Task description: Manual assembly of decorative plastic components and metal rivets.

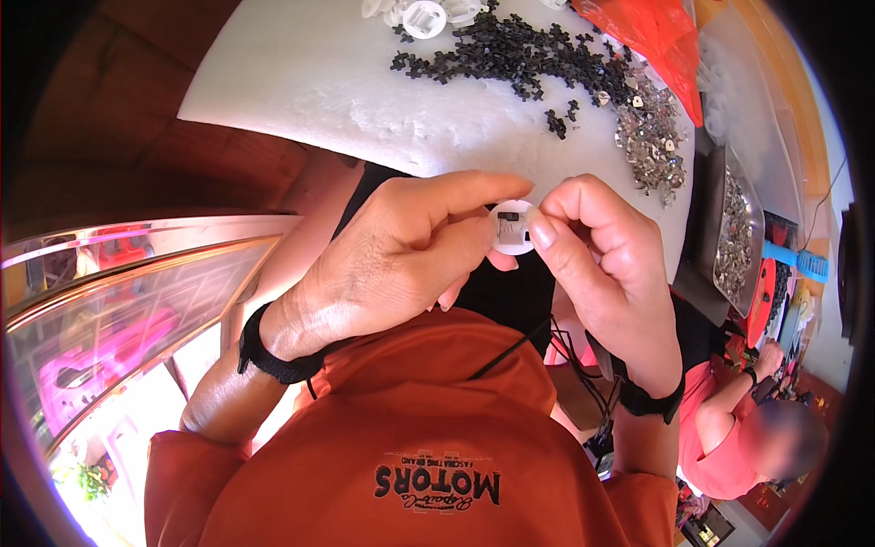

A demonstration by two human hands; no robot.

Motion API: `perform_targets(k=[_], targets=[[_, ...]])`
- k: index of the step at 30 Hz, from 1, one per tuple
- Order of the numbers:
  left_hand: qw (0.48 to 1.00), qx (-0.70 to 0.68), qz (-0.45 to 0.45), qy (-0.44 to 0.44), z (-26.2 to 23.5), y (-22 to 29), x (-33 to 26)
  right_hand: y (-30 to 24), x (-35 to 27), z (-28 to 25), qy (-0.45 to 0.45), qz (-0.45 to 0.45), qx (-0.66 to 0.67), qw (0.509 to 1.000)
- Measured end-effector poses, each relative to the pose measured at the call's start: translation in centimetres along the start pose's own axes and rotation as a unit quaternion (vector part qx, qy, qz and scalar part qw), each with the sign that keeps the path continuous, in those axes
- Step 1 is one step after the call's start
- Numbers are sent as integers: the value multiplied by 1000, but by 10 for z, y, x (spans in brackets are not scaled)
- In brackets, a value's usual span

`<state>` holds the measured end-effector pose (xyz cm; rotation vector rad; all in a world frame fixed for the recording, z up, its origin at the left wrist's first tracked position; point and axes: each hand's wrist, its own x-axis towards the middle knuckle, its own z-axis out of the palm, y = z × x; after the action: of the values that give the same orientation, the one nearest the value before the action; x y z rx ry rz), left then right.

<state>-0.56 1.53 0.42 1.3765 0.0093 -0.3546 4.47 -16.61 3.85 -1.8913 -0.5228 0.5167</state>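
A small round white plastic part [512,246] with a dark piece set into its recess is held up over my lap, by the near edge of the white table. My left hand [401,242] pinches its left rim between thumb and fingers. At its right edge, the thumb and curled index finger of my right hand [606,260] press together; whether a tiny piece sits between them I cannot make out. Beyond my hands, a heap of small black cross-shaped pieces [510,50] lies on the table, beside a pile of small shiny metal clips [652,137].
More round white parts [423,18] lie at the table's far edge. A red plastic bag [652,32] rests at the far right. A metal tray [735,242] of small metal pieces and a blue brush [802,262] are to the right. Another person [738,419] sits at lower right.
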Motion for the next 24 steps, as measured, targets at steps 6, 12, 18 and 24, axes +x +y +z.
perform_targets(k=[6, 12, 18, 24], targets=[[997, -15, -59, -54, -7, 9, 4, 5, -1, 2, -29, -26, 33, 999], [999, 22, -14, -34, -2, 1, 5, 1, 1, -1, -48, -10, -22, 999], [999, -3, -40, -35, -2, 1, 5, 4, 0, 2, -38, -8, -11, 999], [998, -24, -60, -22, 1, -1, 2, 8, -2, 5, -28, -6, 13, 999]])
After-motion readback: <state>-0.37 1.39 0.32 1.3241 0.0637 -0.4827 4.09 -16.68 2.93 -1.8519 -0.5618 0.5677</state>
